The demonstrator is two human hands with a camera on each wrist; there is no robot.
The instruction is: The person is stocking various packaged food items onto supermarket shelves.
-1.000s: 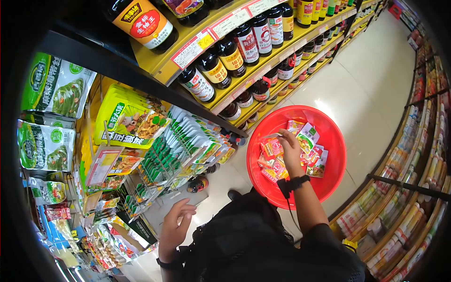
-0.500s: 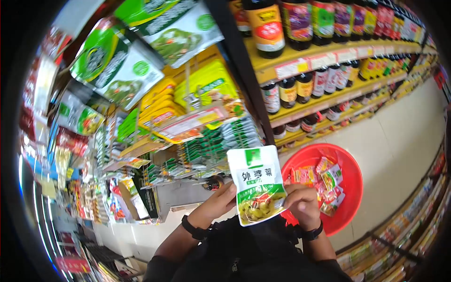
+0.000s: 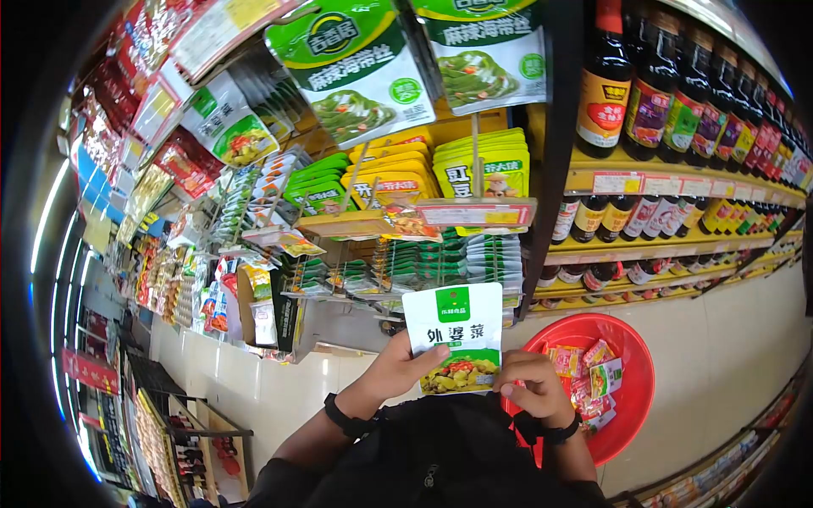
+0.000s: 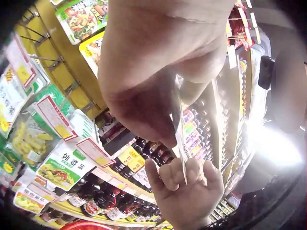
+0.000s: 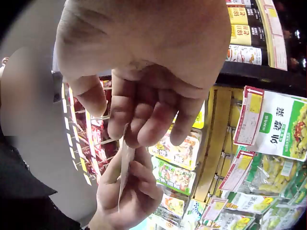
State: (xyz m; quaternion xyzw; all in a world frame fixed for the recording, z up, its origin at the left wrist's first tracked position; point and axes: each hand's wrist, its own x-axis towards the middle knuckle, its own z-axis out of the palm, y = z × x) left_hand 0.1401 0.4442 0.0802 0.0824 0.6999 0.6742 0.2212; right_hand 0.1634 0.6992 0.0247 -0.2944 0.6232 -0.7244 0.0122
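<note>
Viewing remotely, I note the display rack (image 3: 347, 225) ahead, then the red basin (image 3: 635, 385). The white packet (image 3: 460, 337), long axis and printed top pointing toward the rack, lies between the left hand (image 3: 398, 364), pinching its left side, and the right hand (image 3: 538, 388), nearer the basin and touching the packet's right edge; whether it grips, I cannot tell.

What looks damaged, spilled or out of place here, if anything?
Nothing stands out. The flat white-and-green food pouch in the left hand looks intact, and the small red packets, though jumbled, lie inside the round red plastic basin.
</note>
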